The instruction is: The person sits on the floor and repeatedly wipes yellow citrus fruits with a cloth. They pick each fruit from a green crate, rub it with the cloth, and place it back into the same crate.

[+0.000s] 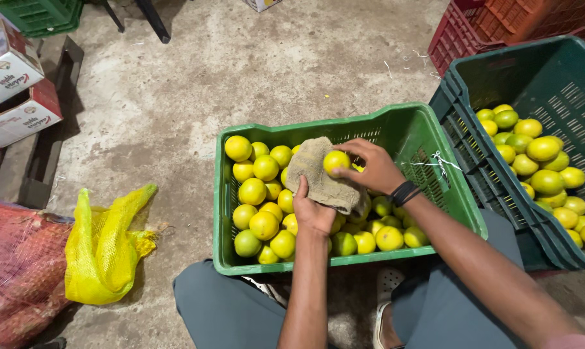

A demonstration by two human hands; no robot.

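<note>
My left hand (313, 212) holds a beige cloth (318, 171) from below, above a light green crate (428, 139). My right hand (373, 169) presses a yellow-green citrus fruit (336, 161) onto the cloth. A black band sits on my right wrist. The crate under both hands holds several more yellow and green citrus fruits (260, 194). It rests on the floor between my knees.
A dark green crate (492, 84) with several citrus fruits (544, 171) stands at the right, red crates (492, 26) behind it. A yellow mesh bag (102, 249) and a red mesh sack (14, 271) lie at the left. Cardboard boxes (11, 84) sit far left on concrete floor.
</note>
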